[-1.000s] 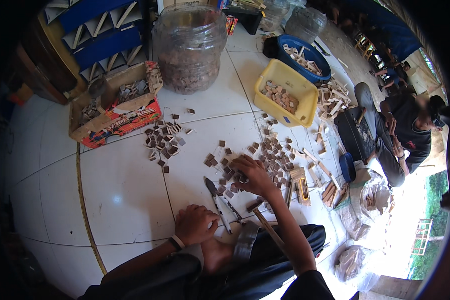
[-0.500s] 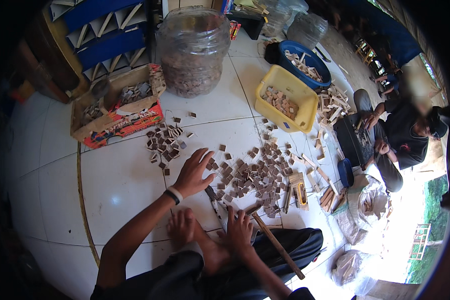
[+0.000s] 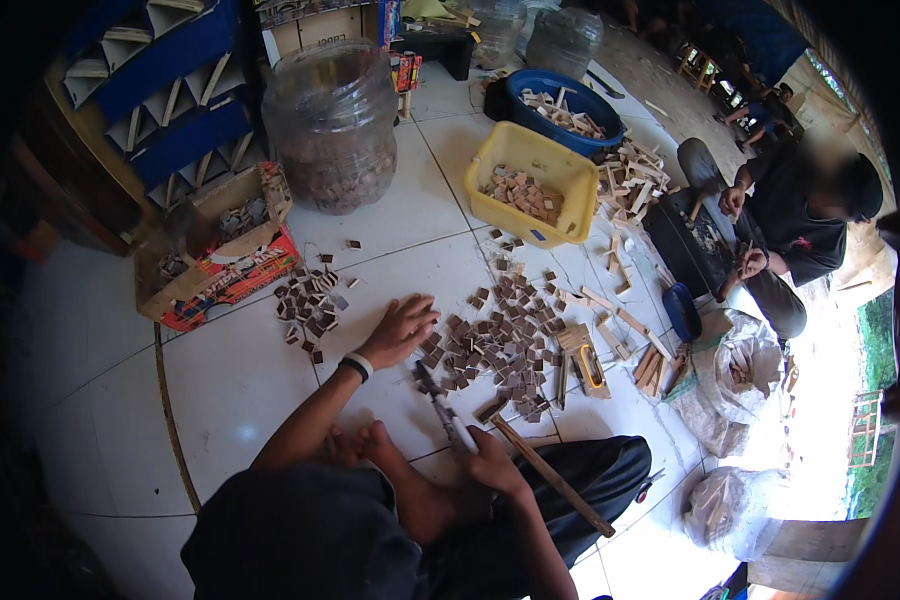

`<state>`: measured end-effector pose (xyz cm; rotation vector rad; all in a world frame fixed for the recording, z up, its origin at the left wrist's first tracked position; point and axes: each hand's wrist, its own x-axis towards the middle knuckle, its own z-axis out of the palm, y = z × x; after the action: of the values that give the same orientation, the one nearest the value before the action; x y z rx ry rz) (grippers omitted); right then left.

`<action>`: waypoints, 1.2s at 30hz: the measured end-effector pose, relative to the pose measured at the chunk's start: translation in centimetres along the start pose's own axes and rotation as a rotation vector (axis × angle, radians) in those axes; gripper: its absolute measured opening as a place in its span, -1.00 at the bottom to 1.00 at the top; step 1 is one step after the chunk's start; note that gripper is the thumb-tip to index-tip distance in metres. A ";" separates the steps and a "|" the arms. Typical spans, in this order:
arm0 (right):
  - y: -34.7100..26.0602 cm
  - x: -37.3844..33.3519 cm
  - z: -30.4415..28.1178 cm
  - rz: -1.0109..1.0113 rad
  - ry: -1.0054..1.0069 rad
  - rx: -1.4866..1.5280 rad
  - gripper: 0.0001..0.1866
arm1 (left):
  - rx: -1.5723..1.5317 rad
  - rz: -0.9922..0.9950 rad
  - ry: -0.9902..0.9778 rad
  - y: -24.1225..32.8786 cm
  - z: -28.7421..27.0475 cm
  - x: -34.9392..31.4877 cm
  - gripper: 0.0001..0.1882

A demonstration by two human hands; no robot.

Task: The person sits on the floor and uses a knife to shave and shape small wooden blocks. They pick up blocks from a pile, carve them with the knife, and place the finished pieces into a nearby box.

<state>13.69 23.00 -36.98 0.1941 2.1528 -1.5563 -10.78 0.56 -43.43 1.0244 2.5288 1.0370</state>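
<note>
My left hand [image 3: 400, 333] reaches over the near-left edge of a loose spread of small square brown-faced wooden pieces [image 3: 505, 340]. Its fingers are stretched out, and no piece shows in them. In my right hand [image 3: 490, 462] is the pale handle of a long, dark-headed hand tool [image 3: 446, 408]; its exact kind is unclear. The tool's head points up and left, towards my left hand. A hammer [image 3: 550, 474] with a wooden handle rests across my right leg, its head by the pieces. My bare foot [image 3: 395, 470] is just left of the tool.
A smaller cluster of pieces [image 3: 310, 302] lies left, near an open cardboard box [image 3: 232, 280]. Behind stand a clear plastic drum [image 3: 330, 130], a yellow tub [image 3: 530, 215] and a blue basin [image 3: 570, 110]. A wooden block tool [image 3: 584, 362] lies right. Another person [image 3: 800, 220] sits far right.
My right hand has closed on the tool's handle and lifted it slightly from the floor. My left hand's spread fingers have drawn closer together by the pieces. The whole view has shifted.
</note>
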 end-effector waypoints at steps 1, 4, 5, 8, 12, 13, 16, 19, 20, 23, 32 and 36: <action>0.2 -0.8 -0.6 -0.022 -0.004 0.120 -0.56 | 0.003 0.012 -0.008 0.4 0.6 -0.8 -0.54; 0.6 -3.4 -1.9 -0.062 0.021 0.432 -0.47 | 0.048 0.042 0.015 2.7 3.1 -3.8 -0.52; 0.6 -4.1 -1.8 -0.036 0.075 0.527 -0.42 | 0.026 0.023 -0.027 3.4 3.8 -4.6 -0.48; 0.2 -5.2 -2.2 -0.199 0.145 0.716 -0.29 | -0.076 -0.062 -0.148 5.6 5.2 -6.7 -0.37; -0.5 -5.2 -2.9 -0.280 0.178 0.786 -0.38 | -0.325 -0.041 -0.133 6.9 3.8 -7.3 -0.37; -0.6 -4.8 -2.9 -0.174 0.210 0.842 -0.43 | -0.375 -0.067 -0.117 7.1 3.1 -7.3 -0.36; -0.7 -3.6 -2.4 -0.030 0.288 0.990 -0.58 | -0.287 -0.088 -0.052 7.9 1.9 -7.3 -0.33; -0.4 -3.0 -1.8 -0.010 0.332 0.985 -0.59 | -0.127 -0.041 0.058 8.5 2.1 -6.9 -0.28; -0.3 -3.0 -1.7 0.002 0.338 0.989 -0.59 | -0.122 -0.052 0.069 8.5 2.4 -6.5 -0.28; -0.1 -2.8 -1.7 -0.066 0.319 0.890 -0.58 | -0.095 -0.048 0.122 8.3 3.1 -5.8 -0.34; 0.4 -2.8 -1.5 -0.004 0.313 0.828 -0.62 | -0.398 -0.232 0.182 7.3 3.7 -5.3 -0.63; 0.2 -3.4 -1.5 0.035 0.295 0.721 -0.71 | -0.610 -0.363 0.182 8.2 2.4 -6.1 -0.66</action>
<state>16.26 25.01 -35.22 0.7242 1.6632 -2.3382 -0.98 1.82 -39.90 0.3039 2.1610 1.6762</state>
